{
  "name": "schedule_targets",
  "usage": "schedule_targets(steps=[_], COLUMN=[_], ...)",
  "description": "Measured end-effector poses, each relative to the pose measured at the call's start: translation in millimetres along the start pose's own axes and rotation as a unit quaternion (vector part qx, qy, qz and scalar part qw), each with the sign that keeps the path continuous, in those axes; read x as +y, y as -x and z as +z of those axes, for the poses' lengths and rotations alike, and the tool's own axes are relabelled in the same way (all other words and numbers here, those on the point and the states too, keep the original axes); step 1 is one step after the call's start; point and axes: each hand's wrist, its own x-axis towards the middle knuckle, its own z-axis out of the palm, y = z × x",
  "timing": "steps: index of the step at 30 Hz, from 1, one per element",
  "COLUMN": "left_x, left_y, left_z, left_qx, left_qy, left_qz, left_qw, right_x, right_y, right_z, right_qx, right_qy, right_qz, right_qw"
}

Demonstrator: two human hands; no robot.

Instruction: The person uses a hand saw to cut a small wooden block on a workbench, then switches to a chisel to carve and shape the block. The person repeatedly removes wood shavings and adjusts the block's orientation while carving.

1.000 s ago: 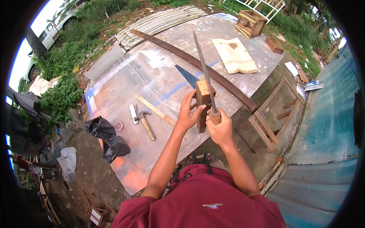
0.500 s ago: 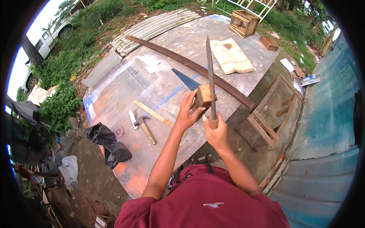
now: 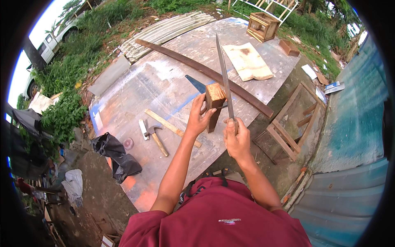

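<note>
My left hand (image 3: 199,117) grips a block of wood (image 3: 214,95) around its left side, fingers and thumb pressed on it. The block stands nearly upright, with a lighter sawn end on top and darker sides. My right hand (image 3: 237,138) is closed round the handle of a machete (image 3: 224,78), whose long narrow blade points up and away, just right of the block. Whether blade and block touch, I cannot tell. Behind the block lies a handsaw (image 3: 195,83) with a blue blade, partly hidden.
On the worn board table (image 3: 135,94) are a claw hammer (image 3: 158,142), a wooden strip (image 3: 166,124), a long dark beam (image 3: 197,71), a stained light sheet (image 3: 247,61) and a black plastic bag (image 3: 119,158). A wooden frame (image 3: 294,123) stands right, near a blue-green wall (image 3: 349,136).
The block has turned more upright and shifted slightly left, showing more of its length. The machete's tip has swung left and away, and my right hand has moved slightly right.
</note>
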Motion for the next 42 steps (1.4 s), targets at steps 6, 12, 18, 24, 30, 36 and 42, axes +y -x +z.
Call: schedule_targets(steps=[6,12,18,24,30,36,42], left_x=[5,8,11,8,4,-1,2], left_y=[2,5,8,6,16,15,22], left_z=[-4,-1,2,5,5,3,9], left_qx=[-0.008,-0.03,-0.04,-0.042,-0.065,-0.067,-0.058], left_qy=[0.003,0.011,0.016,0.024,-0.003,-0.008,0.005], left_qz=[-0.014,-0.005,-0.004,0.001,0.019,0.007,0.003], left_qw=[1.0,0.999,0.999,0.999,0.998,0.998,0.998], right_x=[-56,18,-38,-89,10,-42,-102], right_y=[-3,-1,-7,-1,13,5,8], right_z=[5,3,-27,-17,-11,-31,-27], right_qx=[0.023,-0.003,-0.105,-0.013,-0.004,-0.09,0.018], right_qy=[-0.023,0.196,-0.232,-0.087,0.188,-0.31,-0.132], right_qz=[-0.155,0.011,0.331,-0.08,0.003,0.367,-0.047], right_qw=[0.987,0.981,0.909,0.993,0.982,0.872,0.99])
